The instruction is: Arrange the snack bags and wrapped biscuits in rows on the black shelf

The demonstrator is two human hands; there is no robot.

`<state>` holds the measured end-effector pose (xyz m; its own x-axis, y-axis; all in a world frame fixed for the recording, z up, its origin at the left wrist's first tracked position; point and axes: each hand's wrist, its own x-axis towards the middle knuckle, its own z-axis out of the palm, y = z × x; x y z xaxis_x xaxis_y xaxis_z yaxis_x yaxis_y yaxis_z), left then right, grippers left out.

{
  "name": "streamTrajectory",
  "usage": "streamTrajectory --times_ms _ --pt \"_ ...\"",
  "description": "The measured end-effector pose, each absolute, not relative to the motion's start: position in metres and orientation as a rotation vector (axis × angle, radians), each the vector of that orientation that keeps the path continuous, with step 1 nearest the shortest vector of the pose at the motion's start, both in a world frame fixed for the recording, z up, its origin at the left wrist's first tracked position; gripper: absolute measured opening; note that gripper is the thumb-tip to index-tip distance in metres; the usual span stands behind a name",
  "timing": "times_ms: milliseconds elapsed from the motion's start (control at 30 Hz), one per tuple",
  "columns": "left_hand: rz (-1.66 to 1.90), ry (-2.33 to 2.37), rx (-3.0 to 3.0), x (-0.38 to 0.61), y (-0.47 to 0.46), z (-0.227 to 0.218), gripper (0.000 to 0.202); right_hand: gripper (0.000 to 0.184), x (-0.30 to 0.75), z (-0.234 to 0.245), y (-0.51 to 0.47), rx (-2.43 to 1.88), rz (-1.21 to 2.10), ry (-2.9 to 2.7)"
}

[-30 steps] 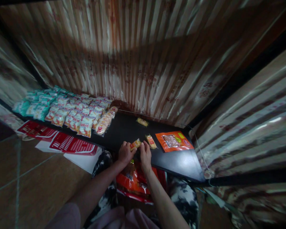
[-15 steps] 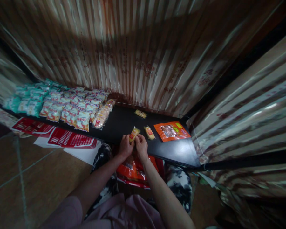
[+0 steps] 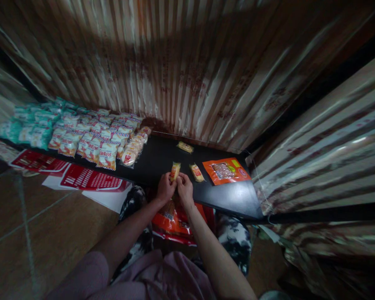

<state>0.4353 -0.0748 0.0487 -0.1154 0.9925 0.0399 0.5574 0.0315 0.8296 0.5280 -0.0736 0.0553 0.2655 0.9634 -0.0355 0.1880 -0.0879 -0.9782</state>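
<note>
A small wrapped snack (image 3: 175, 170) with a yellow wrapper and a red label stands almost upright over the near edge of the black table (image 3: 162, 158). My left hand (image 3: 166, 188) grips its lower left side, while the closed fingers of my right hand (image 3: 185, 188) hold it from the right. Its bottom end is hidden by my fingers. A similar wrapped snack (image 3: 197, 172) lies on the table just right of my right hand. Farther back lies another yellow wrapped snack (image 3: 185, 146). To their right is a flat orange packet (image 3: 226, 171) with a see-through window.
Rows of white snack bags (image 3: 107, 155), teal packets (image 3: 40, 135) and clear-wrapped round biscuits (image 3: 129, 156) cover the table's left part. Orange and red packaging (image 3: 171, 225) lies between my knees. Red printed cartons (image 3: 90, 179) are below the table's front left edge. A striped curtain (image 3: 175, 75) hangs behind.
The snack in my hands has turned from a rightward slant to nearly upright. Both hands stay on it near the table's edge. The view has shifted slightly.
</note>
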Motion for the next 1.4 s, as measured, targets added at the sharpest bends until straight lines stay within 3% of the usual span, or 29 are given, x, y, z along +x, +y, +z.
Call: streamTrajectory --times_ms 300,733,1067,1400 --pt "1.015 1.452 1.066 0.433 -0.063 0.052 0.014 0.033 0.524 0.064 -0.074 -1.532 0.944 -1.153" --pt "1.04 1.273 0.779 0.425 -0.05 0.06 0.027 0.033 0.52 0.052 -0.065 -1.526 0.921 -1.161" --pt "1.093 1.422 0.889 0.423 -0.041 0.053 0.024 0.038 0.513 0.069 -0.055 -1.523 0.984 -1.154" --pt "1.064 1.645 1.252 0.421 -0.032 0.056 0.025 0.039 0.514 0.074 -0.035 -1.578 0.83 -1.373"
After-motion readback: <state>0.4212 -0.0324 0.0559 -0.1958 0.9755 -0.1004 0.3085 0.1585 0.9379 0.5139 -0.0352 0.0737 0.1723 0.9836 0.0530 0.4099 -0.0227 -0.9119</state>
